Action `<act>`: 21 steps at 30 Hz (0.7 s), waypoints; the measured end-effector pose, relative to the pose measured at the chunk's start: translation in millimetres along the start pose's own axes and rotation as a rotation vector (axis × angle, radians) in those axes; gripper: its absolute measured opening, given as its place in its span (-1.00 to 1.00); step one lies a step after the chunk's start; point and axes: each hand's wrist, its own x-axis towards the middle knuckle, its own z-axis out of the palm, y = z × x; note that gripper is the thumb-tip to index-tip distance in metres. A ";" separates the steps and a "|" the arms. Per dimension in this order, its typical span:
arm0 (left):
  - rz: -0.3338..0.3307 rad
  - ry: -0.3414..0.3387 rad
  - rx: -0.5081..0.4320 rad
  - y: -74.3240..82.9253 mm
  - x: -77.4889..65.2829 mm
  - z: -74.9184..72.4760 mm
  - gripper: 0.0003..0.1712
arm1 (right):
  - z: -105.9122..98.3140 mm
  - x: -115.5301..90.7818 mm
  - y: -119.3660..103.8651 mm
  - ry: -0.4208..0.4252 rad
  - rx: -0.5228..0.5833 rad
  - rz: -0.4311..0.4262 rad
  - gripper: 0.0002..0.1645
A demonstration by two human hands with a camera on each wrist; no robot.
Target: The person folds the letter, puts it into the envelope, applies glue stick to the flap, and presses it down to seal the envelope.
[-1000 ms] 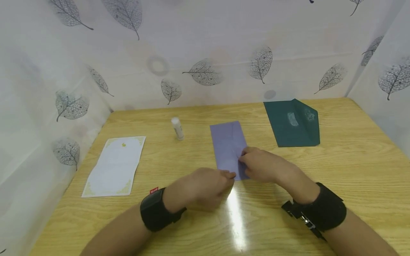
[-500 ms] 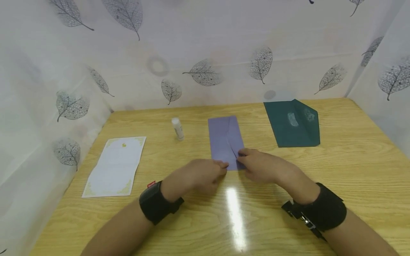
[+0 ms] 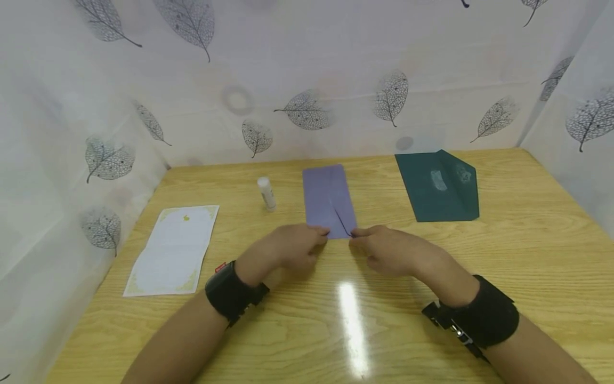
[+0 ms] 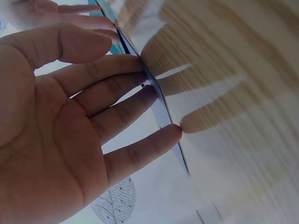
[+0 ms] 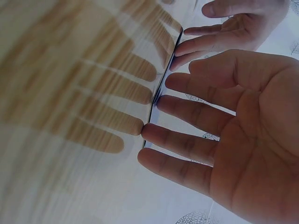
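A purple paper envelope [image 3: 322, 194] lies lengthwise on the wooden table, a dark slit showing along the seam near its close end. My left hand [image 3: 295, 245] touches its near left corner, and the fingertips of my right hand [image 3: 390, 246] are at its near right corner. Seen from the left wrist, the fingers [image 4: 131, 114] are extended, their tips along the envelope's thin edge. From the right wrist, the fingers [image 5: 182, 140] are likewise fairly straight and spread, tips at that edge. Both thumbs stay above the fingers without pinching anything.
A white sheet with gold corner patterns [image 3: 172, 250] lies at the left. Behind it to the right stands a small white glue stick [image 3: 266, 193]. An open dark green envelope [image 3: 434, 186] lies at the back right. Leaf-printed white cloth [image 3: 336, 64] surrounds the table.
The purple envelope has slid away from me and to the left. My left hand has moved along with it, while my right hand has shifted slightly left.
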 end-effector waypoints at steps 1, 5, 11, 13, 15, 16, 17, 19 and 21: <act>-0.006 -0.001 -0.007 -2.5 1.1 -0.1 -0.37 | 0.0 -0.2 0.2 0.002 -0.002 -0.004 -0.44; -0.024 0.009 -0.026 -12.1 3.0 -1.2 -0.40 | 0.1 -1.7 -0.2 0.002 -0.020 -0.017 -0.46; -0.063 0.037 -0.060 -23.1 1.6 -3.5 -0.40 | 0.6 -1.5 0.5 -0.020 -0.019 -0.005 -0.47; -0.058 0.051 -0.066 -25.5 0.9 -4.4 -0.47 | -1.3 -2.1 1.3 -0.025 -0.018 0.021 -0.46; -0.052 0.060 -0.061 -27.3 0.1 -5.2 -0.56 | -4.3 -3.8 3.0 -0.017 -0.023 0.072 -0.45; -0.048 0.063 -0.052 -28.2 0.0 -5.6 -0.64 | -6.1 -4.6 4.5 -0.012 -0.025 0.109 -0.43; -0.044 0.069 -0.039 -29.1 -0.3 -5.8 -0.71 | -8.2 -5.5 6.2 -0.007 -0.023 0.151 -0.40; -0.042 0.081 -0.015 -30.8 -0.8 -6.1 -0.84 | -12.0 -7.3 11.9 0.009 -0.013 0.236 -0.36; -0.052 0.085 -0.003 -32.3 -1.2 -6.4 -0.91 | -16.5 -8.8 18.2 0.011 0.011 0.303 -0.30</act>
